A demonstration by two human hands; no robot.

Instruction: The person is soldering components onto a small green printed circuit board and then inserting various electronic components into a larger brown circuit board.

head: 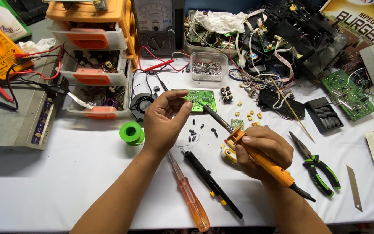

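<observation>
Above the green circuit board (198,99), right hand (262,151) grips an orange soldering iron (256,158); left hand (163,121) seemingly pinches solder wire.

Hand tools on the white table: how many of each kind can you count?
Orange-handled soldering iron, in the right hand: 1
Orange transparent-handled screwdriver: 1
Green-and-black pliers: 1
Bare metal knife blade: 1
Total: 4

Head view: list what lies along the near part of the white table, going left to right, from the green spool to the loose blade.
Green spool → left hand → orange screwdriver → right hand holding the orange soldering iron → green-handled pliers → blade.
</observation>
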